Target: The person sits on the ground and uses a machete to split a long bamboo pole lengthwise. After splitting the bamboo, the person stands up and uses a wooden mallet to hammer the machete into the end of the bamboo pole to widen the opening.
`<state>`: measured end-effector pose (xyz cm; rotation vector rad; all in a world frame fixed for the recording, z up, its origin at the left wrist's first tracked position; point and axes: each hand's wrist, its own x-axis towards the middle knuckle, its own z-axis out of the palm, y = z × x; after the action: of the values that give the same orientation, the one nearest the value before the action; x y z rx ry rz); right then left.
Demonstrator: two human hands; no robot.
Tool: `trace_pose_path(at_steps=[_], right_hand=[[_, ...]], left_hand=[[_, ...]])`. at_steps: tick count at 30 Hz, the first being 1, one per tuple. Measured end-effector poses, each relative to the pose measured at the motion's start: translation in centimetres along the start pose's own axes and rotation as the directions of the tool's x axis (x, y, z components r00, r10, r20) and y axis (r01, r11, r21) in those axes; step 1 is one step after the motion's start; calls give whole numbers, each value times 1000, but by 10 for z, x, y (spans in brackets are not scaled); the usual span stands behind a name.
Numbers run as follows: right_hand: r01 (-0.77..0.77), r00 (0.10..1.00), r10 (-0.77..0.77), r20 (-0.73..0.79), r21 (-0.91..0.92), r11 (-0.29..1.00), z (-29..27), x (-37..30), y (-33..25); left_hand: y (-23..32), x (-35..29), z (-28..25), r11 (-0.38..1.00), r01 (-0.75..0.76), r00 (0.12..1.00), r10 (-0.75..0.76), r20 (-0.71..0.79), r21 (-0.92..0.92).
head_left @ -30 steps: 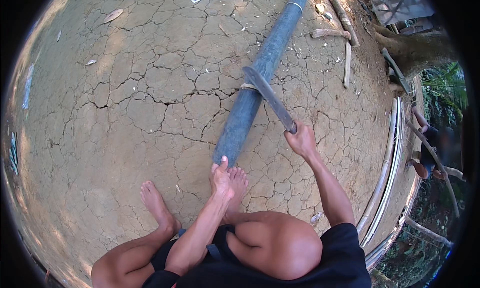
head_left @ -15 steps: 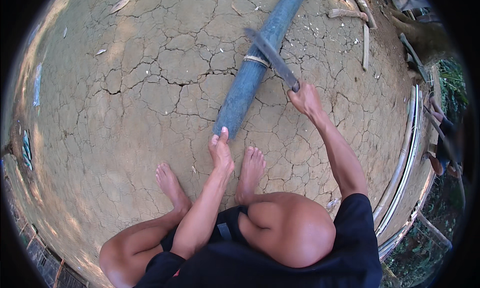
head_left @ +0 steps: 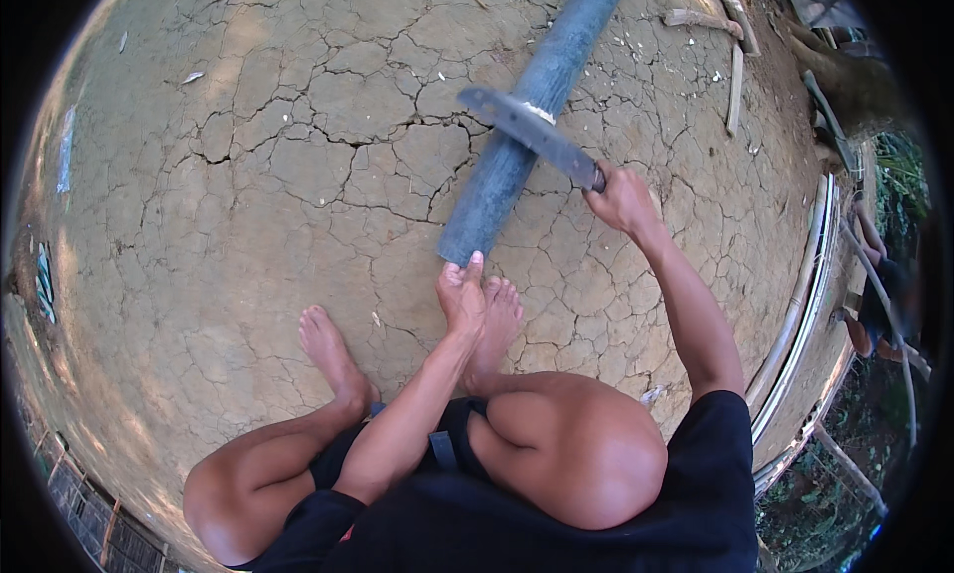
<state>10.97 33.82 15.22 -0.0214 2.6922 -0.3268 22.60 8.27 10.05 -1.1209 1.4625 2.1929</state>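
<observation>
A thick blue-grey bamboo pole (head_left: 487, 193) runs from near my feet to the top edge of the view, slanting to the right. My left hand (head_left: 463, 295) is closed around the rim of its near end, thumb on top. In my right hand (head_left: 622, 200) is the dark handle of a machete, fingers wrapped round it. The machete's broad grey blade (head_left: 537, 134), a little blurred, crosses over the pole with its tip to the left. Just beyond the blade a pale cut ring shows on the pole; the blade hides part of it. Whether blade and pole touch, I cannot tell.
Cracked bare earth (head_left: 268, 225) lies all around, with scattered pale chips. My bare feet (head_left: 333, 354) are planted near the pole's end. Long split poles (head_left: 795, 315) lie at the right, and short wood pieces (head_left: 735, 86) at the upper right. Another person's legs (head_left: 860, 329) show at the far right.
The machete blade has turned more crosswise, its tip swinging left and nearer me. The pole's near end and my left hand have shifted slightly right. The pale ring looks whiter beside the blade.
</observation>
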Motion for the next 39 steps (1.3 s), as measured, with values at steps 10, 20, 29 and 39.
trace_pose_path(at_steps=[10, 20, 29, 39], right_hand=[[-206, 962, 234, -140, 192, 960, 18, 7, 16], [-235, 956, 265, -122, 218, 947, 4, 6, 17], [-292, 933, 331, -143, 238, 926, -1, 4, 22], [-212, 943, 260, -209, 227, 951, 42, -5, -9]], left_hand=[[-13, 1, -8, 995, -50, 996, 43, 77, 91], [-10, 8, -7, 995, -104, 992, 103, 71, 11], [2, 26, -21, 862, 360, 933, -323, 159, -357], [16, 26, -20, 975, 27, 988, 8, 157, -222]])
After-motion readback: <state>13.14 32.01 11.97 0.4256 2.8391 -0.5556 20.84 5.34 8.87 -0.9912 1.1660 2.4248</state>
